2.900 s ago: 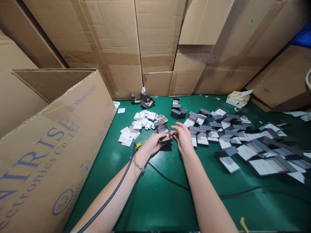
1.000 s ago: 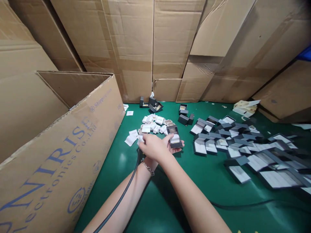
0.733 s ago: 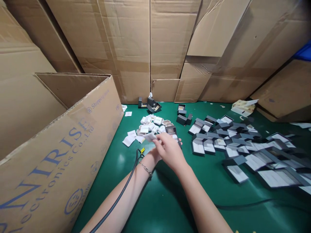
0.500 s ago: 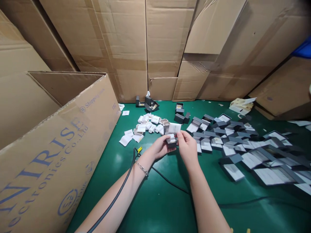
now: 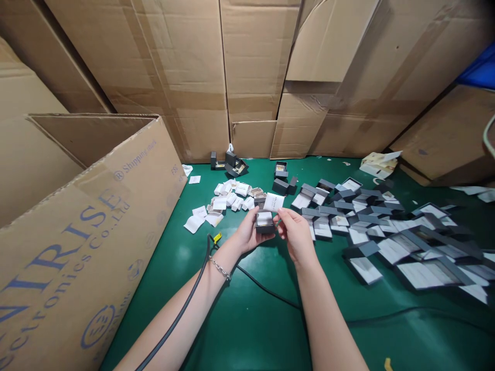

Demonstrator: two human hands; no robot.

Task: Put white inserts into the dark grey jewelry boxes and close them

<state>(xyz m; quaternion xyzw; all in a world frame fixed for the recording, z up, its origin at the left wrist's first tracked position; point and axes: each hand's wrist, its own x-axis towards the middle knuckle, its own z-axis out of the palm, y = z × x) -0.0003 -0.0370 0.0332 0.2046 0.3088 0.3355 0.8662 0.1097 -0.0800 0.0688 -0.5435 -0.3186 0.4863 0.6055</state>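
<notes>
When viewed from head camera: gripped in left hand (image 5: 246,232) above green table (image 5: 247,330), dark open box (image 5: 265,230), nearer than white pieces (image 5: 242,189). Long axis running roughly away from wearer, raised lid (image 5: 260,203) at far end, opening facing up. Dark outside, white insert (image 5: 265,219) within. Pinched between right hand (image 5: 296,234) thumb and fingers: white card (image 5: 274,201), overlapping lid's right edge. Long axis left to right, slightly tilted; lettering too small to read.

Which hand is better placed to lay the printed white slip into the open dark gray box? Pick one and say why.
Right, most likely: the right hand pinches the printed white slip close by the open dark gray box, while the left hand is occupied supporting that box.
</notes>
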